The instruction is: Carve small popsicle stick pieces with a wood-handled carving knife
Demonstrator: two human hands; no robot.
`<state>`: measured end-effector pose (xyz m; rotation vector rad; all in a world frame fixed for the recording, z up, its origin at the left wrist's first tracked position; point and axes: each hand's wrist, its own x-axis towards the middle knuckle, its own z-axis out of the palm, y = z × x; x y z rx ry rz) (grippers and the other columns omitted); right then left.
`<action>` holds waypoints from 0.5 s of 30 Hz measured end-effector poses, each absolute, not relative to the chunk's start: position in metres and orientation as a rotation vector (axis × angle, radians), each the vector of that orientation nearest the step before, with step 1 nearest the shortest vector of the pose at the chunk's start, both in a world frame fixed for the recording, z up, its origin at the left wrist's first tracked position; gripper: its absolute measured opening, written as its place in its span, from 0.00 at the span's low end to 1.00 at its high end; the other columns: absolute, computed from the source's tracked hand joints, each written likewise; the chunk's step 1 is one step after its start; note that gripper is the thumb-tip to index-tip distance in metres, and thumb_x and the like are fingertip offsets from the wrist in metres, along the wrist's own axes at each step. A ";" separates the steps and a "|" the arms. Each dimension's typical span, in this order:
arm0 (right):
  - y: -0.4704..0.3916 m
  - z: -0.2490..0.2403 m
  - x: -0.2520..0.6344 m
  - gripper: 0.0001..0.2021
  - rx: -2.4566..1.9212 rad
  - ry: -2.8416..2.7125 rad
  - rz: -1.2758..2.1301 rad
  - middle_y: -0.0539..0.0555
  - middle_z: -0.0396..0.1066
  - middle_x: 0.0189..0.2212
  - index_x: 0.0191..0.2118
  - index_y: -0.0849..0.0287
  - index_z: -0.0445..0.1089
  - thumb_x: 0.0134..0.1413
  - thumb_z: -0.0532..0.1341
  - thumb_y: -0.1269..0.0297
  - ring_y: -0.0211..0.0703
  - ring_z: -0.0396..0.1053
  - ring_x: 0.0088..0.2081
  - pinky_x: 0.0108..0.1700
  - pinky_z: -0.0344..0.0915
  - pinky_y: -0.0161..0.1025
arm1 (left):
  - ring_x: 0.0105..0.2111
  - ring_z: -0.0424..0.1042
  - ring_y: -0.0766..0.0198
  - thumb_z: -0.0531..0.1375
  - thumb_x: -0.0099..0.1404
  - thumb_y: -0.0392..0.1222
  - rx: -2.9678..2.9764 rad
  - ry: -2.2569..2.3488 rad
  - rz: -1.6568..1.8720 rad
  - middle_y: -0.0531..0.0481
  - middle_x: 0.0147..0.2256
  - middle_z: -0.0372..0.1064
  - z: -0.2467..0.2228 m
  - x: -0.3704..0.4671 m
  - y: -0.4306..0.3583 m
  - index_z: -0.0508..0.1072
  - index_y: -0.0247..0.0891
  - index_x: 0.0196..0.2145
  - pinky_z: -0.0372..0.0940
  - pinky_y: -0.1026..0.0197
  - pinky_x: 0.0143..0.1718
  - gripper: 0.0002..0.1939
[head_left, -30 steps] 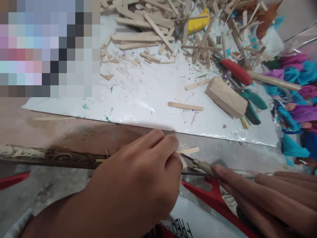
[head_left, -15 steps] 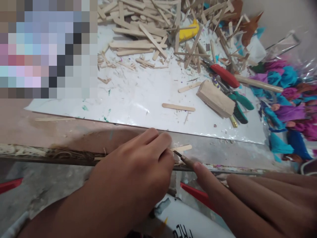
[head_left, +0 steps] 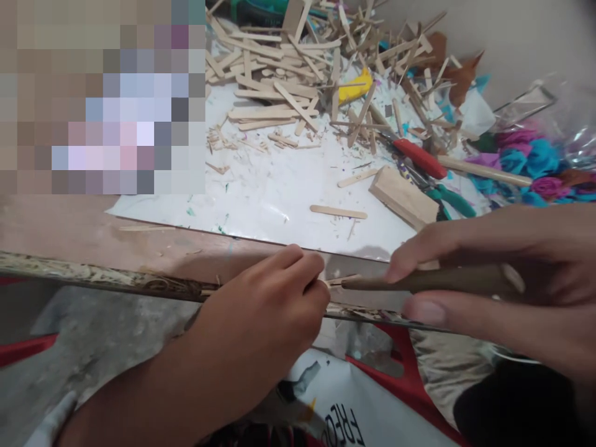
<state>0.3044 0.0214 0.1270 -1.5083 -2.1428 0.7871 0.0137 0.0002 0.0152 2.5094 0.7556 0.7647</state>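
Observation:
Pressed down near the table's front edge, my left hand [head_left: 270,310] is closed on a wooden craft stick [head_left: 336,282], and only its right end shows past my fingers. My right hand [head_left: 521,245] grips the brown handle of a small carving knife [head_left: 437,280] between thumb and fingers. The knife lies almost level, its tip at the stick just right of my left fingers. Its blade is hard to make out. Another craft stick [head_left: 339,212] lies flat on the white sheet [head_left: 270,192] beyond my hands.
Craft sticks [head_left: 274,105] are heaped at the back, with shavings in front. A wooden block [head_left: 403,195], a red-handled tool [head_left: 419,158] and a green-handled tool [head_left: 454,202] lie at right. Behind them are blue and pink crumpled flower shapes [head_left: 535,155]. The table edge [head_left: 102,276] runs along the front.
My right hand has swung up and turned, bringing the knife from a slant to nearly level. The left hand stays in place on the stick. The camera view has shifted slightly.

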 end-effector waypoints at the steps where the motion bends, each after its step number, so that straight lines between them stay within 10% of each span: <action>1: 0.017 0.121 0.302 0.16 -1.496 -2.133 0.818 0.49 0.82 0.27 0.44 0.43 0.94 0.67 0.88 0.40 0.44 0.73 0.22 0.19 0.60 0.42 | 0.48 0.83 0.51 0.66 0.77 0.19 2.514 0.766 0.759 0.48 0.45 0.83 0.015 0.015 0.000 0.86 0.38 0.43 0.84 0.50 0.51 0.15; 9: 0.003 0.077 0.287 0.29 -1.443 -1.967 0.800 0.56 0.86 0.36 0.55 0.44 0.93 0.65 0.85 0.27 0.64 0.88 0.43 0.36 0.84 0.50 | 0.50 0.83 0.52 0.61 0.79 0.18 2.463 0.801 0.748 0.47 0.48 0.85 0.015 0.014 -0.001 0.88 0.37 0.49 0.85 0.52 0.53 0.20; 15: 0.008 0.067 0.293 0.21 -1.364 -1.957 0.845 0.54 0.87 0.38 0.49 0.45 0.91 0.81 0.76 0.32 0.51 0.84 0.36 0.37 0.81 0.46 | 0.48 0.82 0.53 0.56 0.87 0.20 2.518 0.834 0.833 0.48 0.45 0.83 0.014 0.017 -0.001 0.88 0.36 0.51 0.83 0.53 0.56 0.22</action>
